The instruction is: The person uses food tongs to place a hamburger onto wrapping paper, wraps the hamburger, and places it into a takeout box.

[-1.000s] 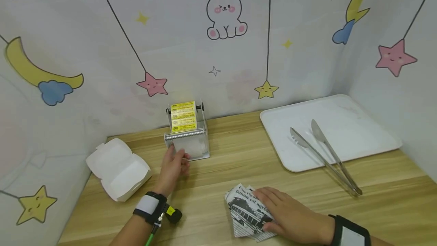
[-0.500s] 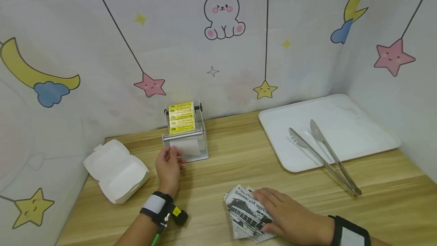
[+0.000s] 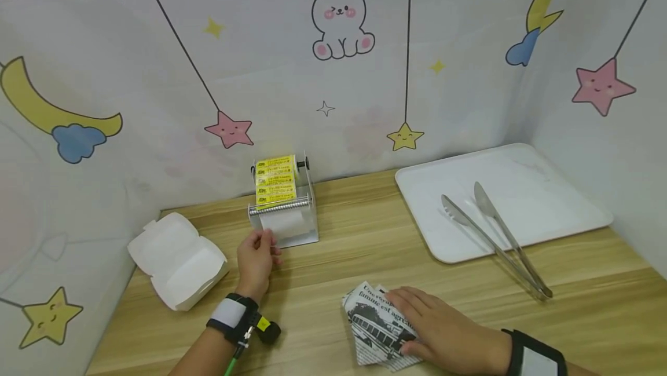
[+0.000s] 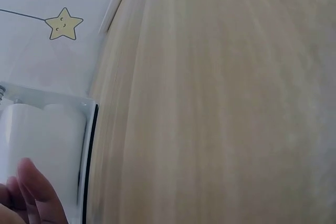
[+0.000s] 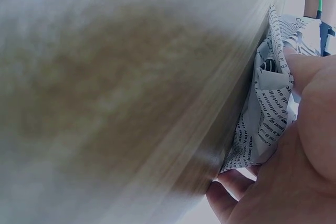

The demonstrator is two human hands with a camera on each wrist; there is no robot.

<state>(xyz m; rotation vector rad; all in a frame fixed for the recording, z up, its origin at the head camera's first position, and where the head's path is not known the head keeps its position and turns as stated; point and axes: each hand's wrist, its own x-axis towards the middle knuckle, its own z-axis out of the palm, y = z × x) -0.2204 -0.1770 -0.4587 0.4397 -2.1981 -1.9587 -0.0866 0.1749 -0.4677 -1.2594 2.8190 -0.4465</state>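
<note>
"Paper strip [image 3: 285, 223], how was it held?"

"By one edge, pinched between the thumb and fingers of the left hand [image 3: 255, 260]. Yellow labels [image 3: 275, 182] were seen on the metal stand [image 3: 312, 202], just past the grip."

"And what was touched by the right hand [image 3: 440, 327]?"

"Folded newsprint [image 3: 380, 329] was partly covered by its nearly straight fingers. The open white box [image 3: 179, 257] was seen left of the pinch."

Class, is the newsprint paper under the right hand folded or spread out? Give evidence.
Folded: the newsprint paper makes a compact packet under the right hand, its layered, creased edges showing in the right wrist view.
</note>
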